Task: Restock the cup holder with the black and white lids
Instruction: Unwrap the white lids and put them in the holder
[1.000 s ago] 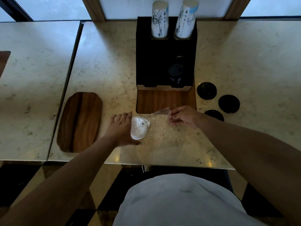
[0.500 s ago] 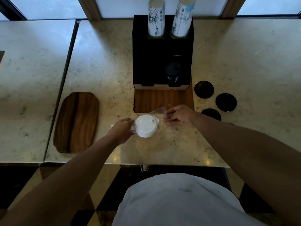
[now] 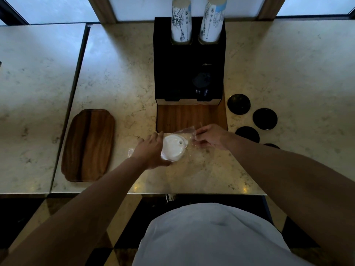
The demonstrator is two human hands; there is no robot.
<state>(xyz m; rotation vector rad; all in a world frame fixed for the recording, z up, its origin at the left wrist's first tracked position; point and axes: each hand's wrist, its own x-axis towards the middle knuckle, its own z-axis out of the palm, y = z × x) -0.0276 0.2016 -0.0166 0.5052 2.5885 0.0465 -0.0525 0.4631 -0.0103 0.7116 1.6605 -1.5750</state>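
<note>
A stack of white lids (image 3: pixel 172 148) lies on the marble counter inside a clear plastic bag (image 3: pixel 189 131). My left hand (image 3: pixel 150 150) grips the stack from its left side. My right hand (image 3: pixel 208 136) pinches the bag's open end just right of the lids. The black cup holder (image 3: pixel 189 60) stands behind on a wooden base, with two stacks of paper cups (image 3: pixel 196 19) in its top and black lids (image 3: pixel 201 83) in its lower right slot. Several loose black lids (image 3: pixel 264 118) lie on the counter to the holder's right.
A wooden tray (image 3: pixel 88 144) lies on the counter to the left of my hands. A seam (image 3: pixel 73 96) separates this counter from another marble slab on the left. The counter's front edge runs just below my forearms.
The white lid stack has turned from tilted on edge to flat, top face up, and shifted slightly right toward my right hand. Both hands keep their hold.
</note>
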